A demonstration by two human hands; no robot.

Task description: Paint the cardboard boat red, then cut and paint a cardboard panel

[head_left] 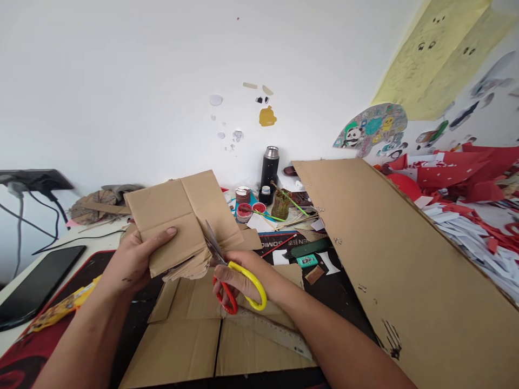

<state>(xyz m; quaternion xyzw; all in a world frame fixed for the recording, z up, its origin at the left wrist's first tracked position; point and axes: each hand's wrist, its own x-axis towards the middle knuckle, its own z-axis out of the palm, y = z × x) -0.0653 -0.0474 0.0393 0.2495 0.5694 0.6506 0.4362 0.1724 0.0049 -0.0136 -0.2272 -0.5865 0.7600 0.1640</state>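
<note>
Head view: left hand [135, 259] pinches a folded cardboard piece [182, 219] above the table [24, 319]. Right hand [243, 281], grip closed through the scissors [231, 275], is mid-cut at its lower right edge. Next the blades likely need steady feeding. A big cardboard sheet [397, 259] crowds the right; flat cardboard [194, 346] lies below.

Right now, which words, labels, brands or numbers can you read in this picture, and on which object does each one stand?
"OMIO" – partly hidden white letters on the dark mat, behind the cardboard piece that the left hand holds; the full word cannot be read.
Small white characters above them: too small to read.
Ruler under the right hand with the scissors: marks blurred.
Yellow packet, green box, paint jars: print unreadable.
</note>
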